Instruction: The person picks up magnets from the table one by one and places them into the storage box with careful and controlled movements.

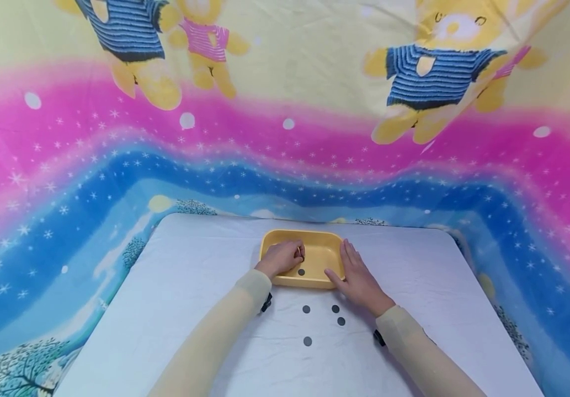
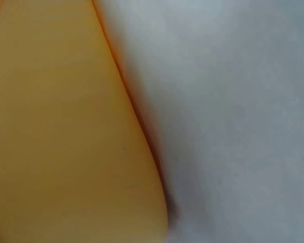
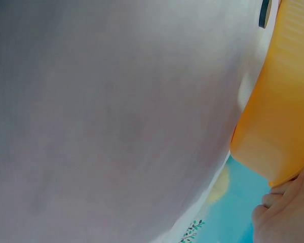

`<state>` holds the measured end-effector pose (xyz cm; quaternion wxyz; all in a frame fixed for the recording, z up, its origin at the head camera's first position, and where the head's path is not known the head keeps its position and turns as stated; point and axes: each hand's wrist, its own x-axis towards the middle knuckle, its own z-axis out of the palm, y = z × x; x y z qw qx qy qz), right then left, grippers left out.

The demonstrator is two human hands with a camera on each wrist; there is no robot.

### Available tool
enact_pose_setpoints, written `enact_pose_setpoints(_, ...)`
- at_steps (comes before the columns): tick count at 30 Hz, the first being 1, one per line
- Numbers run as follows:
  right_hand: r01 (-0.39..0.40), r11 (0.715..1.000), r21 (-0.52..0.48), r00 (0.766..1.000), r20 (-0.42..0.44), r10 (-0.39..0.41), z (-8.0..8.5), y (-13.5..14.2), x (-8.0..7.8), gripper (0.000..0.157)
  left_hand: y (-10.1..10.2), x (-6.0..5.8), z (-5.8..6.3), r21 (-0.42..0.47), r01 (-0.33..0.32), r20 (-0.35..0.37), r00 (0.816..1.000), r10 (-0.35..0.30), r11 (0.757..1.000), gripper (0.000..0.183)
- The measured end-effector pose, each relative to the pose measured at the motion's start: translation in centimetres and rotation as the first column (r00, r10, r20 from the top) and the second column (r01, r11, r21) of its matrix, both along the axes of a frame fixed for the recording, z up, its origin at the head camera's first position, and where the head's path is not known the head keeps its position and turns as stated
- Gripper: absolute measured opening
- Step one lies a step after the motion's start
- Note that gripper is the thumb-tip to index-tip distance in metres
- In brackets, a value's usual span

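Note:
A yellow rectangular plastic tray [image 1: 321, 259] stands near the far edge of the white-covered table. My left hand [image 1: 280, 258] reaches over its left part, thumb and fingers curled together, pinching a small dark piece that is mostly hidden by the fingertips. Just below those fingers, a small dark grey disc [image 1: 301, 272] lies inside the tray. At the right end my right hand [image 1: 361, 278] rests with straight fingers along the outside and the thumb at the front rim. The tray's outer wall [image 2: 76, 131] fills the left of the left wrist view. In the right wrist view, fingers [image 3: 281, 202] meet the rim.
In front of the tray several more dark discs lie on the white cloth [image 1: 165, 331], among them a near disc [image 1: 307, 341] and a right-hand disc [image 1: 341, 321]. A patterned curtain [image 1: 285, 149] with bears and snowflakes surrounds the table's back and sides.

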<state>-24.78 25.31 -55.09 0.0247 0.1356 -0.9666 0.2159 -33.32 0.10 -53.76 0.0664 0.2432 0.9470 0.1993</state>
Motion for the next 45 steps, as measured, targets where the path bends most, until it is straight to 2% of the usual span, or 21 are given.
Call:
enact_pose_setpoints(12,-0.009,1.0,-0.004,1.0,-0.011,0.009,0.0,-0.1,-0.1,0.104,0.0,0.0,-0.3,0.006,-0.021,-0.008,1.0,0.021,1.0,0.005)
enact_pose_setpoints(24,-0.011,1.0,-0.009,1.0,0.003,0.011,0.0,-0.1,-0.1,0.104,0.0,0.2,-0.2,0.003,-0.028,-0.023,0.999,0.028,1.0,0.007)
enact_pose_setpoints(29,-0.004,1.0,-0.004,1.0,0.011,0.004,0.0,-0.1,0.0,0.105,-0.2,0.4,0.2,0.029,-0.038,-0.034,0.999,0.039,0.999,0.006)
enact_pose_setpoints(34,-0.005,1.0,0.001,1.0,0.006,0.005,0.1,-0.1,0.0,0.105,-0.7,0.6,1.1,0.055,-0.039,-0.075,0.996,0.043,0.998,0.005)
enact_pose_setpoints(37,-0.004,1.0,0.003,1.0,0.001,0.004,0.1,-0.1,-0.1,0.104,-1.4,0.9,1.8,0.054,-0.023,-0.141,0.989,0.031,0.998,0.006)
enact_pose_setpoints(41,-0.004,1.0,-0.005,1.0,0.006,0.004,0.1,0.0,-0.1,0.104,-2.8,1.5,2.5,0.03,-0.022,-0.219,0.975,0.028,0.999,0.017)
enact_pose_setpoints(45,-0.01,1.0,-0.008,1.0,0.011,0.01,0.3,0.2,0.0,0.105,-4.5,2.1,2.9,0.034,-0.057,-0.244,0.968,0.063,0.998,0.03)
